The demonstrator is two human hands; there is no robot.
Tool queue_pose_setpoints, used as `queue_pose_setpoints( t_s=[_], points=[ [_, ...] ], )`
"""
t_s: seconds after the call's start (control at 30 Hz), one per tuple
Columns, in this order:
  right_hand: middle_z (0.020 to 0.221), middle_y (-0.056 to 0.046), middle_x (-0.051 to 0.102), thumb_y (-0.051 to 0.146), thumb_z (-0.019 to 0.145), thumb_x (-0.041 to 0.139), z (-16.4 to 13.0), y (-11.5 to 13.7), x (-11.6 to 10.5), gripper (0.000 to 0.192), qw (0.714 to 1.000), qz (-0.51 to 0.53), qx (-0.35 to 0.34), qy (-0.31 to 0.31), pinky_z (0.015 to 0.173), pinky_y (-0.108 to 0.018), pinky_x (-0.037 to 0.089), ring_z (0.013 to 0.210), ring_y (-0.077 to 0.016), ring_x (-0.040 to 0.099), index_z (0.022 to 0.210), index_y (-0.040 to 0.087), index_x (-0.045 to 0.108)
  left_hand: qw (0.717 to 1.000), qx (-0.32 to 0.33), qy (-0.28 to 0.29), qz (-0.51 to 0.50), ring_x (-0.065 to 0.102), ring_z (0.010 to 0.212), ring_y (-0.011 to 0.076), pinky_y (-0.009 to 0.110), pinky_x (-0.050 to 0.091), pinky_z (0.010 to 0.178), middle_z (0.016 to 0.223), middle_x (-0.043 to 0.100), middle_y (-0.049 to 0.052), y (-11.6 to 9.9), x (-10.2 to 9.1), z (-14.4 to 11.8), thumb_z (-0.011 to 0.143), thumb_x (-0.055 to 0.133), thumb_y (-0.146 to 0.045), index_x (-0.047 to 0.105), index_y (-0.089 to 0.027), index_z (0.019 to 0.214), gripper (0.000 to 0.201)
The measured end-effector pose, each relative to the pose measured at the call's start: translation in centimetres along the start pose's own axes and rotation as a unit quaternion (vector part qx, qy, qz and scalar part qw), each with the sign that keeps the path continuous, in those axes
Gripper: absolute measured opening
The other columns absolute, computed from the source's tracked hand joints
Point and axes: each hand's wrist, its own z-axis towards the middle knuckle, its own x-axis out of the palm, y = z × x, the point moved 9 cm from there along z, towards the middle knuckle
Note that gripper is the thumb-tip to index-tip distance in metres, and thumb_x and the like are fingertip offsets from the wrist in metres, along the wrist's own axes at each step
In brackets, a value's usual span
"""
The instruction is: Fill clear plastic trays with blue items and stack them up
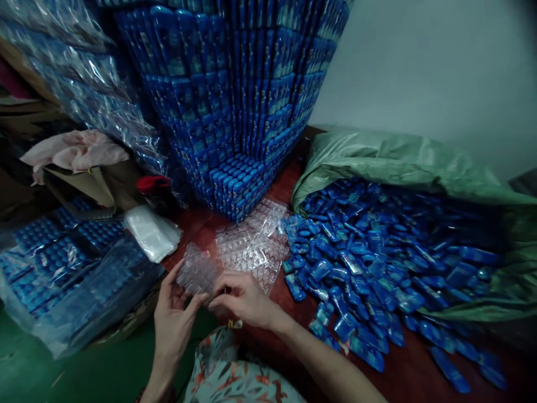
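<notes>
Head view: your left hand and right hand meet over the near edge of the red-brown table, both closed on one clear blister tray. The left grips its near-left edge with fingers curled under and thumb on top; the right pinches the near-right corner, fingertips narrow. The tray sits tilted, raised just off the table, and its pockets appear unfilled, though the plastic is too glossy to be sure.

Just beyond it lies a stack of clear trays, also seemingly unfilled. To the right, a loose heap of blue packets spills from a green sack across the table, some reaching near your right forearm. Behind, a tall wall of stacked blue packs stands touching the far trays. On the left, wrapped bundles of blue packs rest beside a white plastic bag.

Judgement: much stock is already stacked and wrapped; the large heap remains loose, and the tray in hand holds nothing yet.
</notes>
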Motion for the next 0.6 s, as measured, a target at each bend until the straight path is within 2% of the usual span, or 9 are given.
queue_pose_setpoints(
  t_s=[0.1,0.2,0.27,0.37,0.47,0.6],
  points=[
    [0.076,0.001,0.066,0.022,0.076,0.068,0.4,-1.4,-0.3,0.007,0.995,0.072,0.072,-0.022,0.065,-0.021,0.044,0.070,-0.0108,0.059,0.081,0.018,0.070,1.000,0.000,0.008,-0.003,0.062,0.098,0.0146,0.019,0.051,0.081,0.119,0.060,0.004,-0.3,0.1,0.0,0.060,0.079,-0.028,0.051,-0.025,0.124,0.071],
    [0.082,0.001,0.068,0.026,0.073,0.070,0.5,-1.1,-0.2,0.017,0.990,0.109,0.084,0.001,0.071,-0.022,0.045,0.076,-0.0122,0.060,0.088,0.018,0.071,1.000,0.010,-0.001,0.007,0.062,0.097,0.0165,0.022,0.052,0.081,0.120,0.060,0.005,-0.6,0.0,0.0,0.058,0.080,-0.028,0.051,-0.024,0.125,0.073],
    [0.081,0.001,0.068,0.027,0.069,0.074,0.3,-0.8,0.0,0.019,0.991,0.107,0.083,0.009,0.070,-0.023,0.045,0.075,-0.0127,0.060,0.085,0.018,0.072,1.000,0.017,-0.003,0.016,0.062,0.096,0.0173,0.023,0.052,0.080,0.119,0.060,0.005,-0.6,0.0,0.0,0.058,0.080,-0.027,0.050,-0.024,0.126,0.075],
    [0.073,0.001,0.067,0.022,0.068,0.072,-0.2,-1.1,-0.1,0.014,0.988,0.108,0.106,-0.016,0.062,-0.022,0.044,0.067,-0.0114,0.058,0.082,0.018,0.072,0.999,0.026,0.019,0.022,0.062,0.099,0.0199,0.026,0.053,0.080,0.122,0.058,0.006,-0.4,0.5,-0.1,0.058,0.079,-0.028,0.051,-0.024,0.125,0.072],
    [0.068,0.001,0.067,0.022,0.068,0.070,-0.4,-2.0,0.4,0.011,0.976,0.171,0.136,-0.004,0.059,-0.022,0.045,0.061,-0.0108,0.058,0.078,0.017,0.073,0.999,0.025,0.034,0.028,0.061,0.103,0.0225,0.028,0.053,0.082,0.123,0.058,0.006,-0.1,0.5,-0.3,0.057,0.081,-0.029,0.053,-0.024,0.122,0.071],
    [0.070,0.000,0.069,0.025,0.062,0.076,-0.3,-2.5,0.9,0.014,0.958,0.236,0.161,0.023,0.065,-0.025,0.048,0.063,-0.0115,0.060,0.073,0.016,0.074,0.998,0.018,0.060,0.030,0.062,0.103,0.0228,0.030,0.054,0.084,0.122,0.059,0.006,0.0,0.5,-0.3,0.057,0.081,-0.029,0.052,-0.025,0.124,0.073]
  ],
)
